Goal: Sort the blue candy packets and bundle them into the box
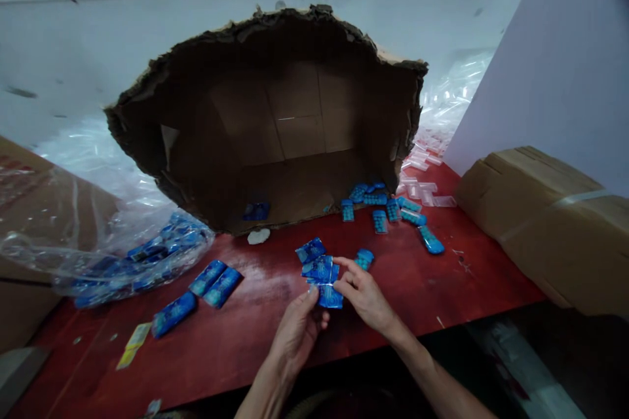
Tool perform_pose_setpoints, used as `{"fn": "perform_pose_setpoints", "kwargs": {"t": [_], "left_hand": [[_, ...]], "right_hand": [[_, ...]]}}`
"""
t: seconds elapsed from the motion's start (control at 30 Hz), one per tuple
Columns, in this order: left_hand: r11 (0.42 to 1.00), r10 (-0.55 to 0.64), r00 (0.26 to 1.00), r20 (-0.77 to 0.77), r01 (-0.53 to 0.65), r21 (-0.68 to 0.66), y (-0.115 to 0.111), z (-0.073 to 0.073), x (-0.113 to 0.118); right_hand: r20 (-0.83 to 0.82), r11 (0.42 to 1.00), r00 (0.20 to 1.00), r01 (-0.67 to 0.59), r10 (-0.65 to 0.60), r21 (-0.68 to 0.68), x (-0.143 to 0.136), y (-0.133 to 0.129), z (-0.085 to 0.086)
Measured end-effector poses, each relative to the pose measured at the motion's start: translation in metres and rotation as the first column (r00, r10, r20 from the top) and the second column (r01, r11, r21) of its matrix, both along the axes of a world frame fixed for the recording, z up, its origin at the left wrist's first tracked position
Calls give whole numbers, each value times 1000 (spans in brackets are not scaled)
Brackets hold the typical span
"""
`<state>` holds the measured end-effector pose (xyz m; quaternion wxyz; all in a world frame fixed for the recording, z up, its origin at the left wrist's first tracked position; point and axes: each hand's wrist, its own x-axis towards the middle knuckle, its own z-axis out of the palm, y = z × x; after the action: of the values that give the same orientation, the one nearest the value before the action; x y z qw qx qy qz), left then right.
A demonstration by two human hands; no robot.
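Note:
In front of me, my left hand is closed with its thumb on the lower part of several flat blue printed packets. My right hand pinches the right edge of the same packets between thumb and fingers. Another blue packet lies on the red table just beyond them. Behind my right fingers sits a small clear container of blue pieces. Similar containers are scattered farther back on the right. To the left lie more blue packages.
A large torn-open cardboard box stands at the back of the red table. On the left, a clear plastic bag holds many blue packets. Clear plastic pieces lie back right, near a brown cardboard box. A yellow-and-white slip lies front left.

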<state>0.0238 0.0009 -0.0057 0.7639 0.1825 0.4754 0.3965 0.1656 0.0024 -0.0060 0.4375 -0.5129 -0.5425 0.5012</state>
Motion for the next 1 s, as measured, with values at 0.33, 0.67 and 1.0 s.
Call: {"fn": "perform_pose_setpoints", "kwargs": {"t": [0.33,0.67,1.0], "left_hand": [[962,64,987,149,-21,-273,-2,4,-3],[963,82,996,46,-67,-262,-1,-5,-2],[989,33,999,-15,-35,-145,-4,-7,-2]], "right_hand": [[829,977,535,-201,165,-65,66,17,-3],[501,972,838,-231,216,-33,69,12,15],[429,949,857,-315,286,-3,59,1,43]]}}
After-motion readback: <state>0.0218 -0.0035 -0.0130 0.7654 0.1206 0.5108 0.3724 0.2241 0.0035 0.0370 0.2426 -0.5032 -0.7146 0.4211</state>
